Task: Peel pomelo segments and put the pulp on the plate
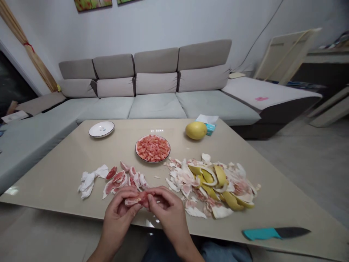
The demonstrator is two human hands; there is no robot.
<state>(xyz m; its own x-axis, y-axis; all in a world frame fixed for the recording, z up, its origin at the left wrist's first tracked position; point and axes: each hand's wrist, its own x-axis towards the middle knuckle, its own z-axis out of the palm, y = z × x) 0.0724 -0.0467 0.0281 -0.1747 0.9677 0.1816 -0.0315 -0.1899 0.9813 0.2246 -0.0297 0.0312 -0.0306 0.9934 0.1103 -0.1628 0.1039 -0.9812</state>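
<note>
Long beige glass-topped desk (65,171) in front of a grey-beige fabric sectional sofa (155,109). Left hand (117,218) and right hand (170,218) meet above the desk's near edge, with a pink pomelo segment (139,199) between them. Fingers (160,198) of both hands are closed on the segment, gripping it from either side; its pale membrane is partly torn open. Nothing stands between fingers and segment.

To the right of the hands, a large heap of yellow pomelo rind and white pith (209,185) lies just beside the right hand. Directly ahead, a round plate with a dark rim (152,135) holds a mound of pink pomelo flesh (152,148). Left of it, and just beyond the left hand, lies a scattered row of pink-and-white membrane scraps (122,178), touching crumpled white tissues (89,181) at their left end. Far corner: a whole yellow pomelo (195,130) sits just in front of a small tissue box (209,125). Far left: a shallow white plate (101,129). Near right corner: a ceramic kitchen knife with a teal handle and black blade (275,233), well apart from the hands.
</note>
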